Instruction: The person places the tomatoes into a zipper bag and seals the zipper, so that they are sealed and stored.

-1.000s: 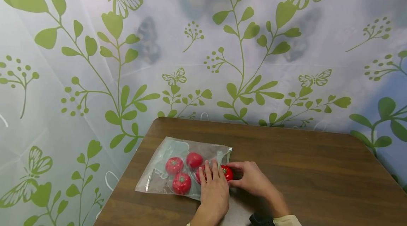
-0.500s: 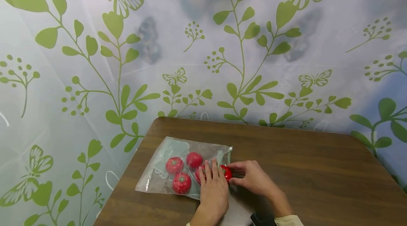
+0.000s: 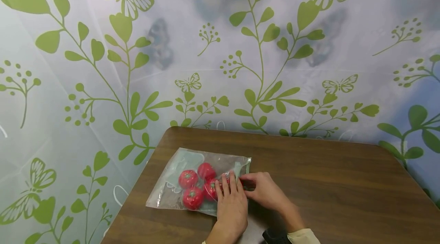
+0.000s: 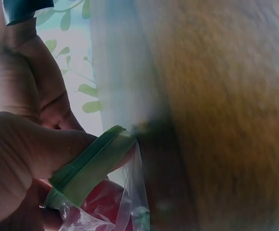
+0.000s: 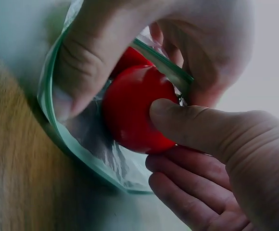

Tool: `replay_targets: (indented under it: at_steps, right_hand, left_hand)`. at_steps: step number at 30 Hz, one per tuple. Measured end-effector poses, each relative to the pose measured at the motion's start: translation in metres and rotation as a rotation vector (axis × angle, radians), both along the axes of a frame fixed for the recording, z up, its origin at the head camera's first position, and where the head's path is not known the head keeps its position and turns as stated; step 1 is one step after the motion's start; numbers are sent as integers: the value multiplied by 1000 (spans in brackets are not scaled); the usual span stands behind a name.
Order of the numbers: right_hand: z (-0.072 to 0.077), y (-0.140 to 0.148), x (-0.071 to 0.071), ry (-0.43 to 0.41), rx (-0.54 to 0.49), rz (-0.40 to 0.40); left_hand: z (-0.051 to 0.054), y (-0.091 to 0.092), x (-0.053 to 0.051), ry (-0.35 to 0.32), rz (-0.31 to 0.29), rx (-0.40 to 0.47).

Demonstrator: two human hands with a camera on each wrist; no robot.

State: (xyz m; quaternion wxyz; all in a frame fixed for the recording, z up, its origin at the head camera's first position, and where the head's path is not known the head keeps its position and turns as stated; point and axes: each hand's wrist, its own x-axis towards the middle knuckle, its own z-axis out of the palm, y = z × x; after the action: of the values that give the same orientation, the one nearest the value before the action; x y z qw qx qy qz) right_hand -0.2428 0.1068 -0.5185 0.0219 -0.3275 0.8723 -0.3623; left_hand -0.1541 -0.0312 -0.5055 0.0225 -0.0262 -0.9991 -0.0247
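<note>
A clear zip bag (image 3: 165, 196) with a green zip edge lies on the table, its mouth to the right. Several red tomatoes (image 3: 188, 179) sit inside it. My left hand (image 3: 232, 209) lies over the mouth end. In the right wrist view its thumb is inside the opening and its fingers are outside the upper zip edge (image 5: 166, 65), holding the bag's lip. My right hand (image 3: 266, 192) grips another tomato (image 5: 134, 110) between thumb and fingers, within the bag's mouth. That tomato is mostly hidden by my hands in the head view.
The brown wooden table (image 3: 326, 183) stretches away to the right of the bag. Behind it hangs a pale curtain (image 3: 213, 95) printed with green leaves and butterflies. A black band (image 3: 275, 236) is on my right wrist.
My right hand has moved left, carrying its tomato further into the bag's mouth. The tomatoes inside have shifted slightly left. My left hand has stayed in place.
</note>
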Motion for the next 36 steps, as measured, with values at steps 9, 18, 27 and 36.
replay_targets:
  at_steps: [9,18,27,36]
  right_hand:
    - [-8,-12,-2,54,-28,-44]
    - [-20,-29,-10,-22,-116,-68]
    - [-28,-35,-14,-74,-152,-61]
    - [-24,-13,-9,-204,-230,13]
  left_hand:
    - [2,-1,0,14,12,11]
    - [3,-2,1,51,32,4]
    - [2,-4,1,49,35,-6]
    - [-2,-3,-2,19,36,-27]
